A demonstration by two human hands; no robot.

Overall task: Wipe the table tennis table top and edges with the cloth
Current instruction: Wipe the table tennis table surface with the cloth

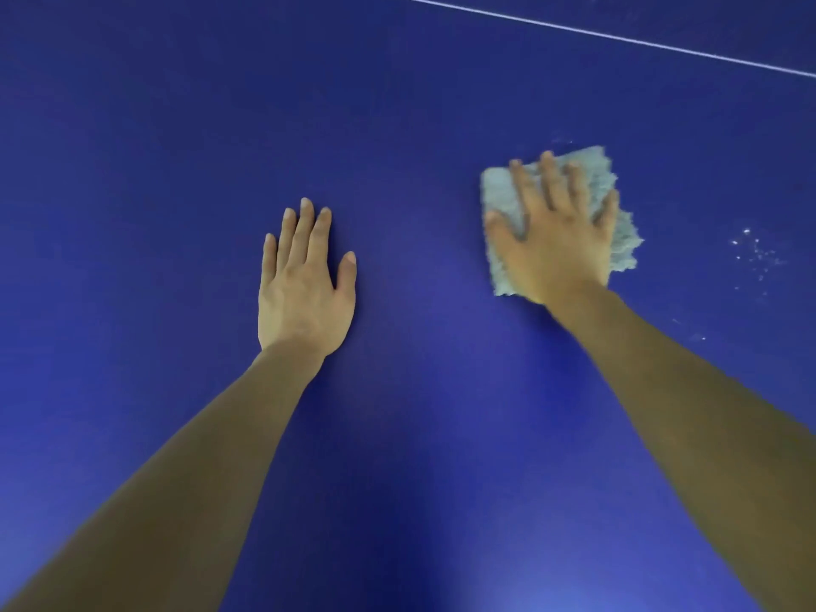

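The blue table tennis table top (176,148) fills the whole view. A pale blue-grey fluffy cloth (501,192) lies flat on it at the right of centre. My right hand (554,240) presses down on the cloth with its fingers spread and straight; the hand is blurred. My left hand (304,280) rests flat on the bare table top to the left, fingers straight and close together, holding nothing.
A thin white line (618,37) crosses the table at the top right. White specks of dust or residue (757,254) dot the surface to the right of the cloth, with a few more (689,331) lower down.
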